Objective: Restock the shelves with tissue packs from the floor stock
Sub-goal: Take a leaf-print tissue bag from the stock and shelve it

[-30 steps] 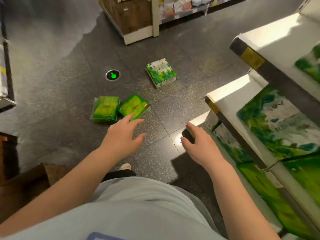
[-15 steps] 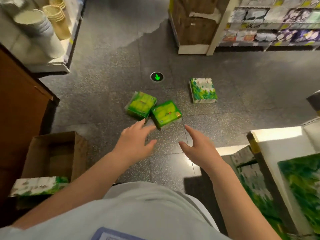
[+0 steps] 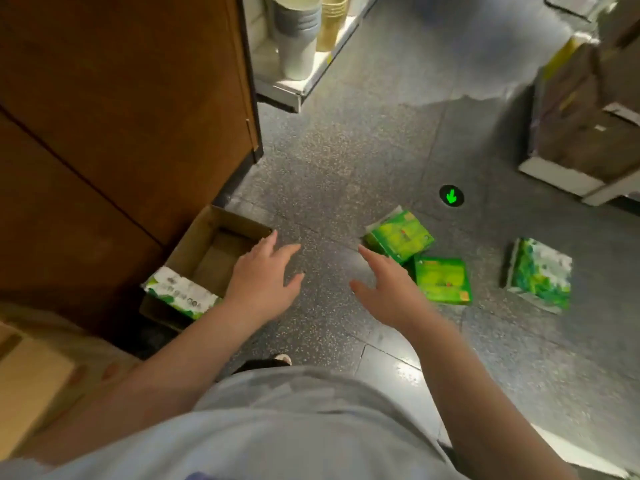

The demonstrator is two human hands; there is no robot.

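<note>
Two bright green tissue packs lie touching on the dark floor, one [image 3: 400, 235] behind the other [image 3: 441, 280]. A white-and-green tissue pack [image 3: 538, 273] lies apart to their right. Another white-and-green pack [image 3: 180, 296] rests on the near edge of an open cardboard box [image 3: 211, 251] at the left. My left hand [image 3: 265, 278] hovers with spread fingers beside the box, holding nothing. My right hand [image 3: 388, 285] is stretched out with straight fingers just left of the green packs, also holding nothing.
A tall brown cabinet [image 3: 121, 109] rises at the left behind the box. A low shelf with stacked paper cups [image 3: 298, 32] stands at the back. A shelf unit base [image 3: 581, 140] is at the right. A green arrow marker [image 3: 451, 195] glows on the floor.
My view has swung left, away from the stocked shelves on the right. The cardboard box and cabinet have come into sight. Both hands shifted left of the green packs and stay unladen.
</note>
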